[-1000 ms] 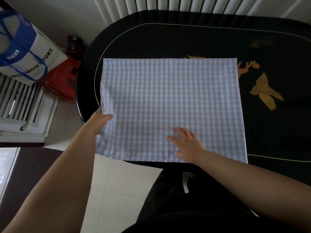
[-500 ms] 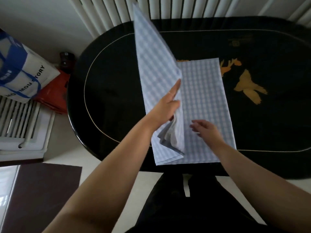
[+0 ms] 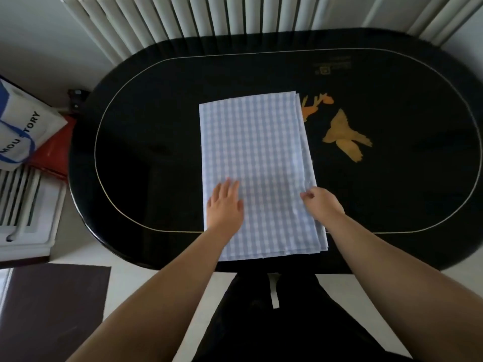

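A light blue and white checked cloth (image 3: 257,158) lies folded into a tall narrow rectangle on the black oval table (image 3: 146,142). Its stacked edges show along the right side and at the near right corner. My left hand (image 3: 224,206) lies flat with straight fingers on the cloth's near left part. My right hand (image 3: 322,205) is at the cloth's right edge, its fingers curled and pinching the layered edge there.
The table carries a gold line border and gold bird and flower motifs (image 3: 345,139) right of the cloth. A white radiator (image 3: 235,14) runs behind it. On the floor at left stand a white and blue bag (image 3: 21,131), a red item (image 3: 56,150) and a dark mat (image 3: 52,309).
My left hand carried the cloth's left half over onto the right half and now presses it flat. The cloth went from a wide spread to a narrow folded rectangle. My right hand moved to the right edge.
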`<action>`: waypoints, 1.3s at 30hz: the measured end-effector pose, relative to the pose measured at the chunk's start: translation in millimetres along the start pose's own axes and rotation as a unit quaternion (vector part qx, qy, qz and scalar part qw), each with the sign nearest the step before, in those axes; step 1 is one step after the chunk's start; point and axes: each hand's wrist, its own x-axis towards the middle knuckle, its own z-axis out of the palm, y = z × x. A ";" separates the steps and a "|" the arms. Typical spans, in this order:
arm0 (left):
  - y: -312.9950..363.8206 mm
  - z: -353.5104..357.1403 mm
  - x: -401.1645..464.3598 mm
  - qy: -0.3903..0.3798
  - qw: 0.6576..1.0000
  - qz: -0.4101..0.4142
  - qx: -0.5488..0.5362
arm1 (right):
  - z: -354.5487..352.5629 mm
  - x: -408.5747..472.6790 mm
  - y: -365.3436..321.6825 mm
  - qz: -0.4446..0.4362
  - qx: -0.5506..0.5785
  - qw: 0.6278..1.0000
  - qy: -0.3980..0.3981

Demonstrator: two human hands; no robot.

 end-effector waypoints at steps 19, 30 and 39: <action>-5.4 26.9 -1.9 -0.113 0.982 -0.052 0.139 | -15.3 16.1 26.9 0.044 0.181 0.982 -0.042; 8.2 28.4 -1.1 -0.137 0.980 -0.114 0.091 | -17.5 12.3 22.9 0.150 0.251 0.956 0.007; 10.7 22.9 0.9 -0.166 0.973 -0.128 0.099 | -43.7 14.2 23.4 0.203 0.234 0.911 -0.273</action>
